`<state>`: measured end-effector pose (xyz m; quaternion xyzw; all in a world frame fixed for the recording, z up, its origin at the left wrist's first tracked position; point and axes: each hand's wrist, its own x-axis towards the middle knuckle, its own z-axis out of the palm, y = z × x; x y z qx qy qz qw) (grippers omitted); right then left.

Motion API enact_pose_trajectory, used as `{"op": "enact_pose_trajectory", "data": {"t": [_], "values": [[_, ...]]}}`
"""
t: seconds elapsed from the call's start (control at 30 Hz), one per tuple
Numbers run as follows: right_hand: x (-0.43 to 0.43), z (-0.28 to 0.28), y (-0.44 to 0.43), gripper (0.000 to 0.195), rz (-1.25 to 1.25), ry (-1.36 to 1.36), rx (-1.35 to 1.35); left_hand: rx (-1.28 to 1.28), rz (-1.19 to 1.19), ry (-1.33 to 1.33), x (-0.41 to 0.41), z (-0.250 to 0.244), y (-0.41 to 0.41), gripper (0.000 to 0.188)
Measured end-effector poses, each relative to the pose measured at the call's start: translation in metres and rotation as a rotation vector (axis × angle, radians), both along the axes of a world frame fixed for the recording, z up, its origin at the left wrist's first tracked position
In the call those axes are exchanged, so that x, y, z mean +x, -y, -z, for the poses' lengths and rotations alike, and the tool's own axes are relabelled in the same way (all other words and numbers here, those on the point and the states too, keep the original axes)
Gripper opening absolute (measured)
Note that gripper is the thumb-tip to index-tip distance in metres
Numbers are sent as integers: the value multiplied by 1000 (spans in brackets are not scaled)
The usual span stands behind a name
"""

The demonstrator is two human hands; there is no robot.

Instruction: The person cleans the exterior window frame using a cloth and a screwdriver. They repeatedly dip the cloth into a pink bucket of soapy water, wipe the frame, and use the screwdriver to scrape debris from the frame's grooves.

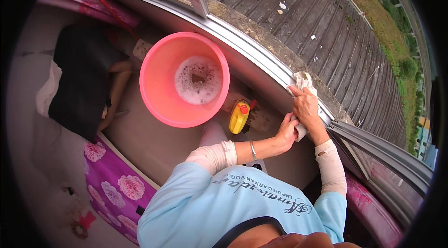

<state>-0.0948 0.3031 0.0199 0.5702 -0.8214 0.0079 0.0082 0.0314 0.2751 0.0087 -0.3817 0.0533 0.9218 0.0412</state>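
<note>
A wet, off-white cloth (303, 80) lies bunched over the metal window track (259, 52). My right hand (306, 105) presses on it at the sill, fingers over the fabric. Just below, on the room side, my left hand (287, 132) grips the cloth's hanging end. A metal bangle circles my left wrist. To the left stands a pink plastic bucket (150, 97) with foamy water (198, 80) low inside. Between the bucket and my hands is a yellow plastic bottle (239, 119) with a red cap.
A dark cloth (84, 80) covers something beside a wooden chair part (120, 90). Purple flowered fabric (119, 192) lies at lower left. A red stick (108, 8) leans at upper left. Beyond the open window are a ridged roof (301, 20) and several distant people. A glass window sash (378, 174) stands at right.
</note>
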Motion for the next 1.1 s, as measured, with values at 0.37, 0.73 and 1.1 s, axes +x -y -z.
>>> {"op": "enact_pose_trajectory", "data": {"t": [0.37,0.73,1.1], "values": [[-4,-3,-137,14,225,8,154,198,302,-122,-9,5,-77,45],[-14,-47,-73,12,465,231,16,36,369,-226,-19,-5,-23,35],[-40,-23,112,34,250,735,-118,51,-221,-199,-13,-7,72,31]]}}
